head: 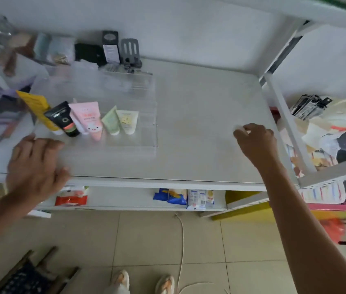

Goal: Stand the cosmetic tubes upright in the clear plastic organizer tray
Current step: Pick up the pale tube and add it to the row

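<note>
The left hand (pixel 35 166) is held over the front left part of the white tabletop (pixel 199 128), palm down and fingers loosely spread, with nothing in its grasp; it is just in front of the row of tubes and whether it touches the surface cannot be told. The right hand (pixel 254 141) is stretched out over the right side of the tabletop with the fingers curled inward, and something small and white seems to be pinched at the fingertips, though it is too blurred to be identified. The clear plastic organizer tray (pixel 146 115) is set on the left half of the tabletop, well apart from the right hand. At its front left, cap ends down and leaning, a yellow tube (pixel 38 109), a black tube (pixel 63 119), a pink tube (pixel 90 119), a green tube (pixel 111 122) and a pale yellow tube (pixel 127 122) are seen side by side; which compartments they occupy cannot be made out through the blur. Behind the tray, against the wall, a black box (pixel 109 46) and a grey stand (pixel 130 50) are placed. Packets (pixel 184 198) are stored on a shelf below the tabletop.
</note>
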Motion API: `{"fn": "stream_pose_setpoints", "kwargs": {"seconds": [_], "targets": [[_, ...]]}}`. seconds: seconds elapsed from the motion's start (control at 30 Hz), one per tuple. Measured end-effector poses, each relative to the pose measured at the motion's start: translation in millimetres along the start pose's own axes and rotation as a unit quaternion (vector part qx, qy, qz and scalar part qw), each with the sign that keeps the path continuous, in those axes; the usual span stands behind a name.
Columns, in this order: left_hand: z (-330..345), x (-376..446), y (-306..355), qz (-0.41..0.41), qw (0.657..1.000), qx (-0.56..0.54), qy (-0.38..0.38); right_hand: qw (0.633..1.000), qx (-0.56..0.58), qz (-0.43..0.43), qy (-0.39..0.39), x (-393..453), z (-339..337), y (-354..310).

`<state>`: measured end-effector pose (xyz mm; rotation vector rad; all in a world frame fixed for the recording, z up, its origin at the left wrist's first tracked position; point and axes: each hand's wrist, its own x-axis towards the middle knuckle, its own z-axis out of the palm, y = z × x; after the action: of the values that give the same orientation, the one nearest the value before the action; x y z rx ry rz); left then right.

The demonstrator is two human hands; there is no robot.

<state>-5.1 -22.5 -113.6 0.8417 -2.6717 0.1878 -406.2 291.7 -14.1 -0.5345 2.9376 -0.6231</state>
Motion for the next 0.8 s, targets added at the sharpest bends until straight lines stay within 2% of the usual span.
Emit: {"fn": "stream_pose_setpoints", "kwargs": {"seconds": [0.07, 0.13, 0.23, 0.37, 0.47, 0.6, 0.8], "targets": [[-12, 3, 11, -0.004, 0.999, -0.024, 0.041, 0.998, 0.059, -0.036, -0.007, -19, -10, -32], [-11, 1, 5, 0.005, 1.000, -0.004, -0.005, 0.991, 0.093, -0.095, -0.011, -45, -14, -67], [-3, 0, -2, 0.037, 0.999, -0.011, 0.008, 0.973, 0.144, -0.176, -0.028, -92, -8, -117], [3, 0, -10, 0.069, 0.996, -0.015, 0.049, 0.955, 0.143, -0.252, -0.058, -121, 26, -162], [6, -2, -14, 0.073, 0.996, -0.014, 0.044, 0.964, 0.135, -0.222, -0.060, -122, 49, -184], [11, 0, -15, 0.083, 0.994, -0.022, 0.062, 0.981, 0.050, -0.184, -0.040, -120, 68, -202], [17, -2, -16, 0.082, 0.994, -0.017, 0.076, 0.984, -0.020, -0.162, -0.067, -117, 92, -221]]}}
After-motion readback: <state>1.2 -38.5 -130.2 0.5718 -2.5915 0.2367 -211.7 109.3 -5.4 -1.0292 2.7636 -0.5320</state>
